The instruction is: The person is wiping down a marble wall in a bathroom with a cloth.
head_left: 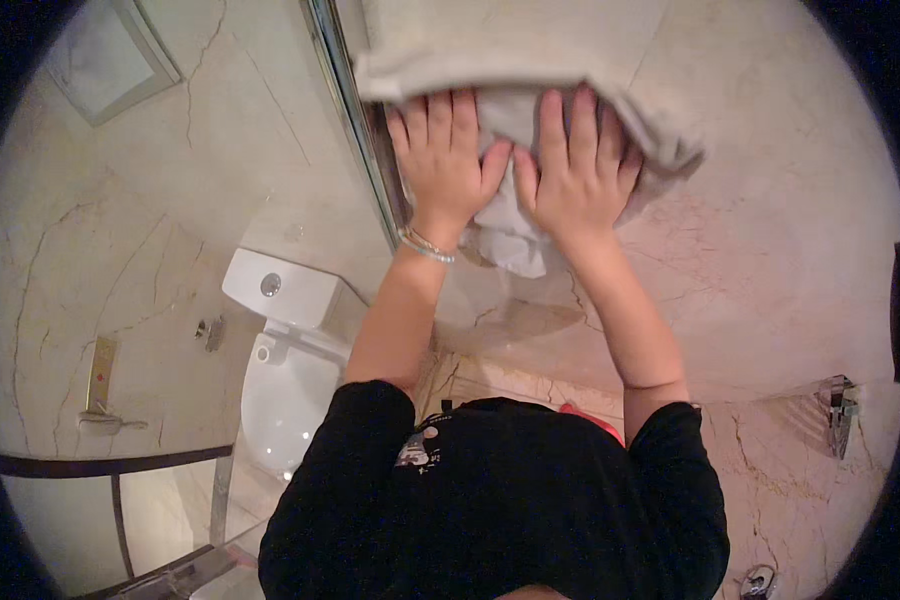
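A light grey cloth (pixel 508 111), which looks like a towel, lies against the pale marble surface before me. My left hand (pixel 442 165) is flat on its left part, palm down and fingers apart, with a beaded bracelet at the wrist. Beside it, my right hand (pixel 581 169) presses flat on the right part, fingers spread. The two thumbs point toward each other and nearly meet. A raised fold of the cloth runs along the fingertips, and its right corner is blurred. Below the thumbs hangs a crumpled white end (pixel 514 251) of the cloth. Neither hand grips anything.
A metal-edged glass panel (pixel 364 131) stands close by my left hand. Lower left is a white toilet (pixel 281 405), with a chrome wall fitting (pixel 210 331) near it. Another chrome fixture (pixel 838 416) juts out at right. Something red (pixel 594 424) shows behind my shirt.
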The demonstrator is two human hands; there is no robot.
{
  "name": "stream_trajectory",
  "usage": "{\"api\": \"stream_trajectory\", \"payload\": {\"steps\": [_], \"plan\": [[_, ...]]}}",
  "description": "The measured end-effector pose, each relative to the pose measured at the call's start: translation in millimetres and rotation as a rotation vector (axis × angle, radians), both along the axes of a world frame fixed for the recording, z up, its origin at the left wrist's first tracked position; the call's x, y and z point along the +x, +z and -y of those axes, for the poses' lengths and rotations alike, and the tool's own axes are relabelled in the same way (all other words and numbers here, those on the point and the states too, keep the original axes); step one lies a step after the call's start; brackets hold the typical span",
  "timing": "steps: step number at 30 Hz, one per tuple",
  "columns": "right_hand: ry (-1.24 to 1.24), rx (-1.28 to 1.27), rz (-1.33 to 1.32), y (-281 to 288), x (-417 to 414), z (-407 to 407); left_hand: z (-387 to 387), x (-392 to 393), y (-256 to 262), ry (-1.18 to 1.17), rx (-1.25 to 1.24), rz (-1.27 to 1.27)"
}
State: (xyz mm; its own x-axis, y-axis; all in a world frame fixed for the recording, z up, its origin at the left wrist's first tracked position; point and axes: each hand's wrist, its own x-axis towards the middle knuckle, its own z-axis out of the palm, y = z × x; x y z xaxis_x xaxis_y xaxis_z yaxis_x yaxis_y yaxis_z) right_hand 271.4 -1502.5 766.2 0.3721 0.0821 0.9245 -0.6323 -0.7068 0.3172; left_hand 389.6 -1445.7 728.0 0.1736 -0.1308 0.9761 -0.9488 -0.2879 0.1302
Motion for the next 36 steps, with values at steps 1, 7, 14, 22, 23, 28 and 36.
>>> {"api": "stream_trajectory", "payload": {"steps": [1,7,14,22,23,28,36], "plan": [[-0.040,0.026,-0.032,-23.9,-5.6,0.0,-2.2,-3.7,-22.7,-0.039,0.063,-0.046],[0.000,0.052,-0.289,-156.6,-40.2,9.6,-2.9,-26.0,-192.0,-0.007,0.293,-0.127],[0.017,0.086,-0.261,-138.3,-42.3,3.0,-0.8,-27.0,-183.4,-0.001,0.220,-0.193],[0.005,0.022,-0.090,-30.7,-25.5,5.5,0.8,-5.3,-45.0,0.007,0.037,0.009],[-0.049,-0.010,-0.094,-31.0,-24.0,5.3,1.1,-5.0,-43.6,0.009,0.028,0.001],[-0.100,-0.085,-0.040,-64.3,-21.0,14.9,8.6,-8.1,-55.9,-0.002,-0.038,0.019],[-0.016,0.062,-0.196,-190.1,-51.5,13.5,-7.4,-28.7,-196.4,-0.135,0.293,-0.188]]}}
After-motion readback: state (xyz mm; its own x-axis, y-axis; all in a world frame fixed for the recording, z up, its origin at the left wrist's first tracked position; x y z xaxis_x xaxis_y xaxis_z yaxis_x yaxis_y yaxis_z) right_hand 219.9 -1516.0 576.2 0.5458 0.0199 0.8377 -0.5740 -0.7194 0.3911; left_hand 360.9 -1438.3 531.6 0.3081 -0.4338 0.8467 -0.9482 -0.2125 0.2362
